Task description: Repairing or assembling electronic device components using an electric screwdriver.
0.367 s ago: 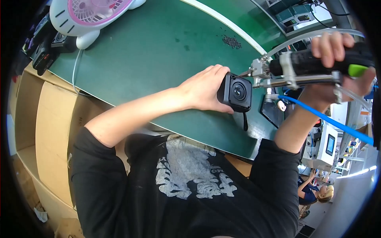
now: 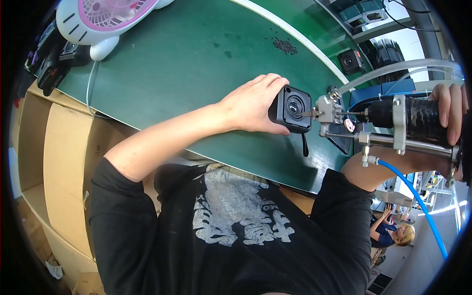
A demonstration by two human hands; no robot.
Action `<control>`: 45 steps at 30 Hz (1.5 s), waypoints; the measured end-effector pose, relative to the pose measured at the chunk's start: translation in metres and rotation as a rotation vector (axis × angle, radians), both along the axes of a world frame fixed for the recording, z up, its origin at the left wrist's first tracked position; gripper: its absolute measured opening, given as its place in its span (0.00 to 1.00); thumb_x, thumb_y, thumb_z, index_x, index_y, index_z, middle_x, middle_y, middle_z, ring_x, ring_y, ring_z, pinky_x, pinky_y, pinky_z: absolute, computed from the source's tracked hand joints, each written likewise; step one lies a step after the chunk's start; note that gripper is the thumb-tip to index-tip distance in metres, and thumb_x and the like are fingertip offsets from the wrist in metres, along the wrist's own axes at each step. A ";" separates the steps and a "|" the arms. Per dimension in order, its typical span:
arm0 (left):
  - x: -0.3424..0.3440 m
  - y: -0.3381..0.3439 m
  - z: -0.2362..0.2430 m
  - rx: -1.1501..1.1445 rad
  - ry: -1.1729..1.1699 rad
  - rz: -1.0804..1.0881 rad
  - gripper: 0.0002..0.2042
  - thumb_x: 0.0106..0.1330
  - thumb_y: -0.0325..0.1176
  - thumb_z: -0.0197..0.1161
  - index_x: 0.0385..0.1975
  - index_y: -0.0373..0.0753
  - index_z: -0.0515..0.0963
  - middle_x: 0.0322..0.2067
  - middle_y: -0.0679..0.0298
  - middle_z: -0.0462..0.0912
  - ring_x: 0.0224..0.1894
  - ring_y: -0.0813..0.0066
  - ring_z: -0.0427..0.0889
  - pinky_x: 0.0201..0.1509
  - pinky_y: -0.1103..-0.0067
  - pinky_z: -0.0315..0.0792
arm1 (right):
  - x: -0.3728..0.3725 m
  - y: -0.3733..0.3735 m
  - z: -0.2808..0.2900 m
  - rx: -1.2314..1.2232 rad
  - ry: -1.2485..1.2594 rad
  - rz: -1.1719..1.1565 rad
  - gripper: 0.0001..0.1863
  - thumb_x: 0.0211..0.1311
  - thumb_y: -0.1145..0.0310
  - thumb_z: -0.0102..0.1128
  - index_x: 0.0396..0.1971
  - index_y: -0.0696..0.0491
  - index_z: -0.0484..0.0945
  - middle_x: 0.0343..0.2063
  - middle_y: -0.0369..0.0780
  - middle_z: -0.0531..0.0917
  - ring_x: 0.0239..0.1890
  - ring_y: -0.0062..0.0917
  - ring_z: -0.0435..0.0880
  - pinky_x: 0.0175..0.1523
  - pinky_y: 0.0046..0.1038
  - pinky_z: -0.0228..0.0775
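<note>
My left hand is closed round the left side of a black cube-shaped device with a round lens-like centre, on or just over the green bench, a short black strap hanging from it. My right hand, at the right edge, grips a black pneumatic screwdriver with metal fittings, a clear tube and a blue hose. The tool's metal tip reaches over the device's face; whether it touches is unclear. The fingertips of my right hand show, the rest is largely behind the tool.
A pink-and-white fan and black devices stand at back left, small dark pieces by the bench's white edging. Cardboard boxes are at left, another black device at back right, a co-worker lower right.
My right hand and the screwdriver have moved right and down, the tip leaving the device's upper corner for the middle-right of its face. My left hand and device shifted slightly up.
</note>
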State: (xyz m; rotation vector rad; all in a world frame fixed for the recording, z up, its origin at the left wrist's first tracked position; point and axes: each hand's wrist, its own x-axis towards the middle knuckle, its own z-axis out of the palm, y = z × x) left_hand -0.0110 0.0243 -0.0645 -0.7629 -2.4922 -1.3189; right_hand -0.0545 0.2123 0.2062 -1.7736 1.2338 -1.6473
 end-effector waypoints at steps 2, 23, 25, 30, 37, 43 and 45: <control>0.000 0.000 -0.002 0.014 0.043 0.005 0.46 0.44 0.52 0.77 0.58 0.28 0.63 0.53 0.47 0.71 0.57 0.50 0.72 0.63 0.66 0.68 | 0.000 0.001 -0.006 -0.003 -0.003 -0.014 0.27 0.57 0.70 0.67 0.53 0.57 0.65 0.36 0.43 0.76 0.33 0.33 0.79 0.39 0.39 0.72; 0.003 -0.010 -0.001 0.029 -0.066 -0.023 0.46 0.44 0.51 0.77 0.58 0.29 0.62 0.51 0.43 0.72 0.56 0.46 0.73 0.63 0.65 0.68 | 0.006 -0.020 -0.056 -0.095 -0.321 -0.289 0.32 0.61 0.41 0.62 0.42 0.57 0.65 0.26 0.34 0.71 0.23 0.20 0.73 0.34 0.25 0.64; 0.001 -0.013 0.003 -0.009 -0.074 -0.018 0.46 0.44 0.52 0.76 0.58 0.29 0.63 0.52 0.42 0.72 0.57 0.46 0.72 0.63 0.65 0.68 | 0.004 -0.015 -0.029 -0.186 -0.269 -0.258 0.30 0.61 0.45 0.62 0.42 0.58 0.65 0.25 0.34 0.69 0.22 0.18 0.71 0.34 0.24 0.63; 0.000 -0.053 0.022 -0.206 -0.100 0.010 0.48 0.44 0.53 0.76 0.61 0.29 0.61 0.54 0.42 0.72 0.59 0.47 0.71 0.65 0.65 0.66 | -0.020 0.005 0.010 -0.257 -0.165 -0.304 0.25 0.61 0.53 0.59 0.43 0.58 0.62 0.28 0.33 0.67 0.22 0.15 0.69 0.37 0.21 0.62; 0.000 -0.106 0.061 -0.536 -0.046 -0.003 0.54 0.44 0.54 0.77 0.66 0.27 0.57 0.62 0.41 0.65 0.66 0.48 0.64 0.70 0.66 0.61 | -0.053 -0.017 -0.048 -0.245 -0.219 -0.444 0.26 0.70 0.44 0.50 0.43 0.57 0.69 0.22 0.36 0.72 0.18 0.18 0.73 0.28 0.22 0.67; -0.026 -0.070 0.079 -0.830 -0.168 -0.008 0.52 0.43 0.46 0.76 0.67 0.30 0.56 0.60 0.43 0.67 0.62 0.45 0.67 0.68 0.64 0.62 | -0.062 -0.037 -0.068 -0.345 -0.175 -0.906 0.22 0.64 0.51 0.63 0.32 0.57 0.74 0.20 0.36 0.76 0.17 0.17 0.74 0.22 0.18 0.64; -0.041 -0.075 0.077 -0.849 -0.208 -0.019 0.52 0.41 0.44 0.77 0.67 0.30 0.55 0.58 0.43 0.68 0.61 0.44 0.68 0.68 0.63 0.63 | -0.066 -0.039 -0.069 -0.327 -0.097 -1.009 0.21 0.60 0.51 0.68 0.27 0.56 0.75 0.19 0.34 0.76 0.17 0.16 0.75 0.23 0.18 0.64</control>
